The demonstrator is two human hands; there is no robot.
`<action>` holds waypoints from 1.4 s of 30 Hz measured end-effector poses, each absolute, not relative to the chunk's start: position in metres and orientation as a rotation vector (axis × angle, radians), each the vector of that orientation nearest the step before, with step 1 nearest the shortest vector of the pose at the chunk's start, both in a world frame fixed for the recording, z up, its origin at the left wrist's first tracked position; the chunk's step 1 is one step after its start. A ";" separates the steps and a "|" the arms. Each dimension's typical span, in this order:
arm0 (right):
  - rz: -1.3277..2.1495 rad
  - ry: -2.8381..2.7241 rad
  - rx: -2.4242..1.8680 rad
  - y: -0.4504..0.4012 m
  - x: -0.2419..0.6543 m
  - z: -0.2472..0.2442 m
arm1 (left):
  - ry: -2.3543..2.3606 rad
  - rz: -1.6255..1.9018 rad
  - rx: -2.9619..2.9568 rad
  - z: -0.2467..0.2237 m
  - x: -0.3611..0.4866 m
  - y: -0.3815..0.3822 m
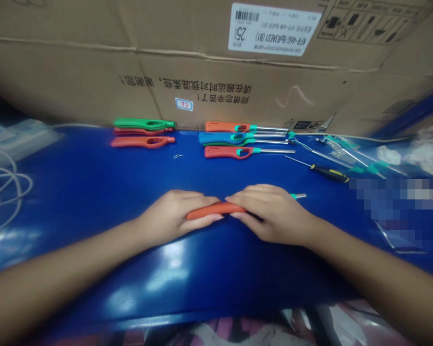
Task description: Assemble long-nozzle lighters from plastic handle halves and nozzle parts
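Note:
An orange-red long-neck lighter (216, 209) lies sideways between my hands, just above or on the blue table. My left hand (178, 214) is wrapped round its handle end. Fingers and thumb of my right hand (269, 211) close over the other half, hiding the trigger area. Past the right hand pokes a short bit of metal tube with a teal collar (293, 196). Beyond my hands lie several lighters with metal tubes, among them a red lighter (225, 152) and a blue lighter (216, 138). Further left, a green handle (140, 124) and red handles (137, 142) have no tubes.
A large cardboard box (94, 62) stands along the back of the blue table (104, 192). To the right are a black-and-yellow screwdriver (330, 173) and loose metal tubes with teal parts (368, 166). Small metal bits (178, 156) lie mid-table; a white cable (18, 182) coils at left.

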State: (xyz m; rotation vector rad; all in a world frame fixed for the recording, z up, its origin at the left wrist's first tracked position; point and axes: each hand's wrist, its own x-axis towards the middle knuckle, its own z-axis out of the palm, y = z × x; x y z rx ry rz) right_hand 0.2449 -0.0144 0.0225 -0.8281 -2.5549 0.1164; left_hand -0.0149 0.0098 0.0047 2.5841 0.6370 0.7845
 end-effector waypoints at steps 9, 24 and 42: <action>0.033 -2.546 -0.790 -0.017 0.242 0.023 | 0.649 0.712 2.433 0.010 -0.013 0.009; -0.230 -2.584 -0.851 -0.010 0.257 0.033 | 0.802 0.729 2.586 0.008 -0.017 0.010; -0.130 -2.677 -1.089 -0.004 0.267 0.043 | 0.850 0.663 2.744 0.006 -0.019 0.011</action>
